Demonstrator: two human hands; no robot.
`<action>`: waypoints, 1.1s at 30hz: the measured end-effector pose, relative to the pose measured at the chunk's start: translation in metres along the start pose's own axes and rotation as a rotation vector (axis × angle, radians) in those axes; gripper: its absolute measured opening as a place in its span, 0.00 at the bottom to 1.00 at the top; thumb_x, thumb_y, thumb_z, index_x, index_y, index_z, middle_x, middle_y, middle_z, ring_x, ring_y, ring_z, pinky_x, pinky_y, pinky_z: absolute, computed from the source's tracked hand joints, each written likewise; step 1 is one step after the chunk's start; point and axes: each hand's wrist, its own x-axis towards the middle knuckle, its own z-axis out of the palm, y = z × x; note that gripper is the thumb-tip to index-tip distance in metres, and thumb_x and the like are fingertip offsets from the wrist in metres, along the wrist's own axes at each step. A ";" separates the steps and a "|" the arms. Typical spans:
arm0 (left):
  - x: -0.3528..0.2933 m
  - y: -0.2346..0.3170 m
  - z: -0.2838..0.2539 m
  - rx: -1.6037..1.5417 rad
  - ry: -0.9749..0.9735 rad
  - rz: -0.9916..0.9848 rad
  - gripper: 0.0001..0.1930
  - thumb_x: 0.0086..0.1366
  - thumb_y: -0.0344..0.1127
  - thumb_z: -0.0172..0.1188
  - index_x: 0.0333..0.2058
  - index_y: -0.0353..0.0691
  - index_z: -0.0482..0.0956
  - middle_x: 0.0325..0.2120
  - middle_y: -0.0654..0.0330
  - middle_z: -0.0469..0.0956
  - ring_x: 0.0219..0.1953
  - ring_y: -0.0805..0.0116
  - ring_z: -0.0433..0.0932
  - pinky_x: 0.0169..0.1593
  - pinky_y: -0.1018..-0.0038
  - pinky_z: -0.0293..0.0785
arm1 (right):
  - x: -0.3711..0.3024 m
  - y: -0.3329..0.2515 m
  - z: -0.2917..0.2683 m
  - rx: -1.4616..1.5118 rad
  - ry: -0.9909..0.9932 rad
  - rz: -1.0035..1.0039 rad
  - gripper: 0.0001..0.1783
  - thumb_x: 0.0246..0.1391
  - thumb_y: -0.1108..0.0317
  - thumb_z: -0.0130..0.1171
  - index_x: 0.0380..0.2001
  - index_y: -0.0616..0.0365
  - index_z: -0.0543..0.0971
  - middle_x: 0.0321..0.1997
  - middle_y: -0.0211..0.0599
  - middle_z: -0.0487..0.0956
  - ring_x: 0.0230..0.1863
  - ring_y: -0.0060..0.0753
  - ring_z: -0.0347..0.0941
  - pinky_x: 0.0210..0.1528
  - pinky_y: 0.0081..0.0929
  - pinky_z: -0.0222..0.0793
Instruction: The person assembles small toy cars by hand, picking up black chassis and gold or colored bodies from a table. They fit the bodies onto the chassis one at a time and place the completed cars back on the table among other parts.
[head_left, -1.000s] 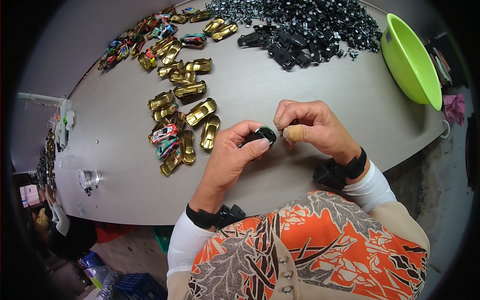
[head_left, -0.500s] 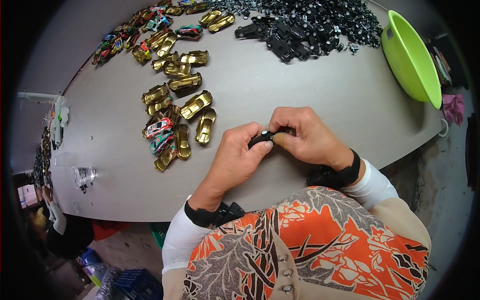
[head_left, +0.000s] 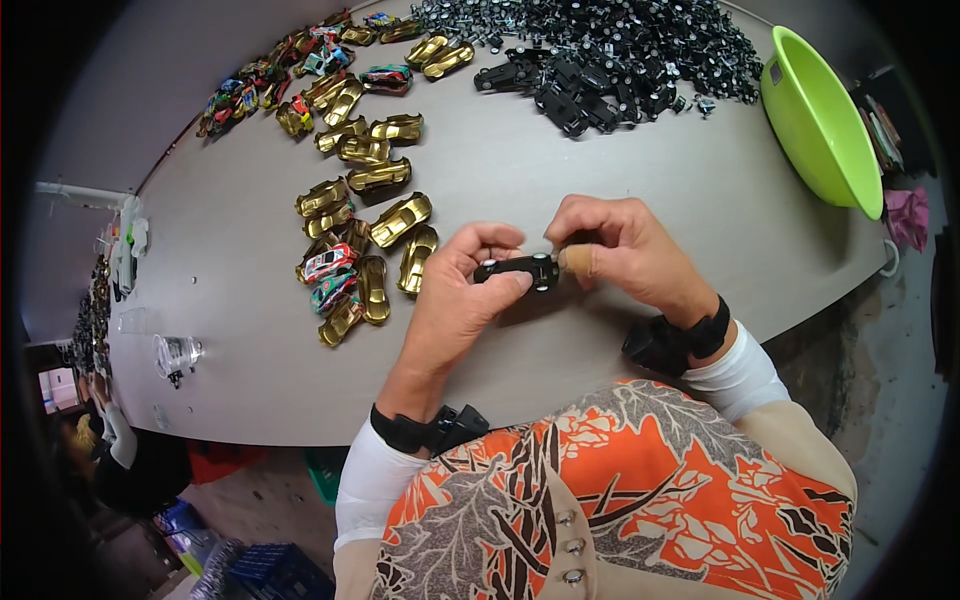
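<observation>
We've got the blk toy-car base over the table's near-middle, wheels showing, pinched btwn thumb & fingers of our L hand. Our R hand, tan tape on thumb, is curled at the base's right end; can't tell if it's gripping anything. Gold car shells lie left, blk bases far, w/ green bowl far right.

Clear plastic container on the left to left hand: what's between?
Head view: shiny gold and multicoloured toy-car bodies lie between left hand and clear container, grey tabletop either side.
</observation>
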 end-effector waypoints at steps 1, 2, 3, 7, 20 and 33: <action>0.001 -0.003 0.000 -0.054 0.025 0.032 0.17 0.53 0.23 0.60 0.43 0.36 0.72 0.29 0.66 0.74 0.29 0.81 0.72 0.31 0.86 0.68 | 0.000 0.003 0.001 0.018 -0.021 -0.008 0.09 0.46 0.77 0.53 0.34 0.62 0.75 0.25 0.26 0.73 0.22 0.12 0.65 0.23 0.13 0.61; 0.002 -0.005 0.000 -0.106 0.054 0.067 0.17 0.52 0.23 0.60 0.43 0.36 0.72 0.29 0.65 0.75 0.27 0.82 0.72 0.28 0.87 0.67 | 0.002 0.004 0.002 0.002 -0.064 0.006 0.08 0.46 0.78 0.53 0.33 0.63 0.76 0.27 0.26 0.73 0.23 0.13 0.65 0.25 0.13 0.62; 0.003 -0.007 0.000 -0.157 0.083 0.103 0.17 0.52 0.23 0.61 0.43 0.37 0.71 0.30 0.65 0.75 0.26 0.82 0.72 0.25 0.87 0.67 | 0.001 0.003 0.003 -0.019 -0.093 0.003 0.08 0.45 0.78 0.53 0.32 0.63 0.76 0.27 0.26 0.72 0.24 0.14 0.65 0.26 0.14 0.62; 0.002 -0.006 0.001 -0.234 0.089 0.103 0.14 0.54 0.26 0.62 0.40 0.37 0.70 0.31 0.61 0.76 0.29 0.79 0.74 0.29 0.84 0.71 | 0.000 -0.003 0.005 -0.112 -0.158 -0.127 0.07 0.41 0.81 0.53 0.28 0.65 0.76 0.29 0.29 0.72 0.31 0.19 0.66 0.35 0.17 0.62; -0.006 -0.002 0.006 -0.001 -0.167 0.034 0.07 0.57 0.27 0.57 0.36 0.35 0.76 0.24 0.65 0.74 0.22 0.82 0.70 0.27 0.85 0.68 | -0.002 -0.010 -0.005 0.014 -0.134 -0.189 0.07 0.42 0.81 0.55 0.28 0.65 0.77 0.28 0.27 0.74 0.30 0.15 0.67 0.33 0.16 0.63; -0.008 -0.002 0.010 0.296 -0.154 -0.032 0.07 0.55 0.25 0.57 0.34 0.33 0.76 0.20 0.71 0.70 0.22 0.85 0.64 0.25 0.85 0.62 | -0.001 0.009 0.004 -0.379 -0.085 -0.096 0.05 0.41 0.76 0.57 0.26 0.64 0.77 0.20 0.38 0.76 0.22 0.24 0.68 0.27 0.23 0.64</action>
